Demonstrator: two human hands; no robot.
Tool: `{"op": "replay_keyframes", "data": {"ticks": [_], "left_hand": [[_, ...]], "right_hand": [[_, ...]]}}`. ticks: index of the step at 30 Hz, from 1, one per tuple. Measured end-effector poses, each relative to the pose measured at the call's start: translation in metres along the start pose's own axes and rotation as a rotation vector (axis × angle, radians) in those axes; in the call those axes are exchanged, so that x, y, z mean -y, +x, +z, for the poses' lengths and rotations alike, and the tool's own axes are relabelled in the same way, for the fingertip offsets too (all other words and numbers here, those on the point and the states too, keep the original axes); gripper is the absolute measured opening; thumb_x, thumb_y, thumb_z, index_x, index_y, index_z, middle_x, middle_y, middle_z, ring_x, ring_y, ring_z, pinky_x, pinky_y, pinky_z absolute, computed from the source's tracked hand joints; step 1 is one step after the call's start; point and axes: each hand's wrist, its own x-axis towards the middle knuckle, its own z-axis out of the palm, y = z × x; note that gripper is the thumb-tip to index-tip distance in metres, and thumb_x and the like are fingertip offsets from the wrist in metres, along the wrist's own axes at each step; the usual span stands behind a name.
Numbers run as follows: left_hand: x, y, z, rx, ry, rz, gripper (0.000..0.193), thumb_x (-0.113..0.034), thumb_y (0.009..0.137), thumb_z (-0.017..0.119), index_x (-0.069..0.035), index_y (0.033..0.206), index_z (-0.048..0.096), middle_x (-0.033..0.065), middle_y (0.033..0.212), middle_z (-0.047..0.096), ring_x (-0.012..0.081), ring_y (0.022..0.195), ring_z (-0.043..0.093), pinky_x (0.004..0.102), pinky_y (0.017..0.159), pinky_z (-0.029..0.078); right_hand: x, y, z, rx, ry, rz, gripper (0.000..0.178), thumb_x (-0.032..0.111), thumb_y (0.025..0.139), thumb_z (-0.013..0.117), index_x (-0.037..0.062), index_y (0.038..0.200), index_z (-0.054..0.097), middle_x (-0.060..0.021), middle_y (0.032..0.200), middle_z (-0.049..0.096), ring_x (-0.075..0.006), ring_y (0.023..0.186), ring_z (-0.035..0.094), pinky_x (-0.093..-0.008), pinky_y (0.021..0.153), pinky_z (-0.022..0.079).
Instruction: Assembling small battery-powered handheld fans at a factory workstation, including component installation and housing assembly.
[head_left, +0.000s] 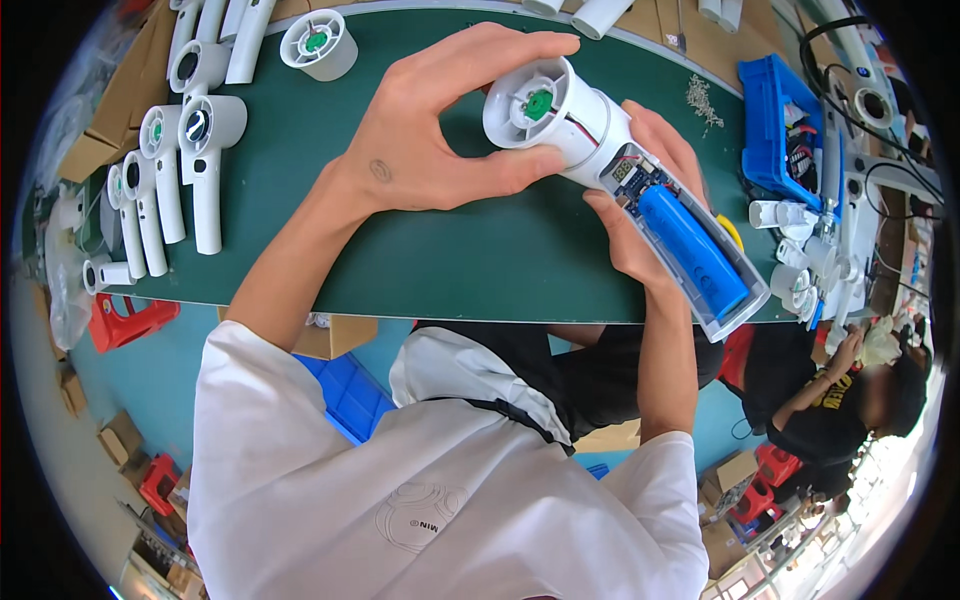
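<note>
Over the green table I hold a white handheld fan with its handle casing uncovered. My left hand (430, 130) curves around the round fan head (496, 118), thumb below and fingers above; a green hub shows inside it. My right hand (640, 255) grips the handle (738, 312) from behind, thumb on the near side and fingers on the far side. In the handle lie a long blue battery cell (693, 250) and a small blue circuit board (630, 178). Thin red and dark wires run along the neck.
Several white fan bodies (205, 160) lie at the table's left, with a loose fan head (320, 45) beyond. Small screws (704, 100) sit at the far right. A blue bin (775, 125) and white parts (795, 250) line the right side. Another person (835, 400) works at right.
</note>
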Motion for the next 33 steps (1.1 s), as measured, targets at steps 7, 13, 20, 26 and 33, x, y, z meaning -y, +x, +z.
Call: {"op": "replay_keyframes", "data": {"ticks": [7,13,20,26,33], "left_hand": [[-0.022,0.018,-0.013,0.024,0.421,0.099,0.062,-0.008,0.065,0.082,0.0,0.122,0.061,0.0161,0.108,0.062,0.0294,0.091,0.063,0.0316,0.078,0.052],[0.01,0.012,-0.003,-0.092,0.556,0.488,0.056,-0.009,0.071,0.076,-0.003,0.125,0.06,0.0155,0.106,0.06,0.0261,0.093,0.062,0.0305,0.077,0.051],[0.001,0.001,-0.002,0.075,0.313,-0.029,0.056,-0.005,0.069,0.072,-0.007,0.123,0.06,0.0124,0.103,0.057,0.0246,0.097,0.059,0.03,0.081,0.05],[0.0,0.005,-0.014,0.263,-0.138,-0.563,0.038,-0.033,0.087,0.064,-0.003,0.108,0.059,0.0063,0.088,0.058,0.0144,0.074,0.058,0.0244,0.064,0.046],[-0.011,0.005,-0.005,0.208,-0.443,-0.942,0.047,-0.049,0.089,0.059,-0.003,0.098,0.061,0.0051,0.075,0.058,0.0102,0.057,0.054,0.0229,0.049,0.042]], "right_hand": [[-0.007,-0.001,-0.002,-0.039,-0.081,-0.006,0.063,0.016,0.076,0.078,0.0031,0.134,0.054,-0.0166,0.132,0.053,-0.0302,0.117,0.056,-0.0385,0.098,0.046],[0.002,0.002,0.002,-0.049,-0.092,-0.078,0.07,-0.009,0.065,0.078,0.0115,0.13,0.06,-0.017,0.128,0.053,-0.0289,0.108,0.061,-0.0341,0.087,0.053],[0.007,0.0,0.004,-0.003,-0.068,-0.075,0.065,-0.011,0.068,0.072,0.0118,0.127,0.062,-0.0175,0.13,0.046,-0.032,0.11,0.058,-0.0385,0.088,0.053],[-0.007,0.001,-0.002,-0.025,-0.16,-0.174,0.059,-0.01,0.065,0.075,0.0131,0.119,0.067,-0.018,0.131,0.048,-0.0359,0.116,0.055,-0.0409,0.092,0.052],[-0.001,0.008,-0.004,0.089,-0.416,-0.436,0.061,-0.008,0.058,0.077,0.0146,0.113,0.069,-0.0177,0.127,0.053,-0.0369,0.117,0.054,-0.0429,0.095,0.05]]}}
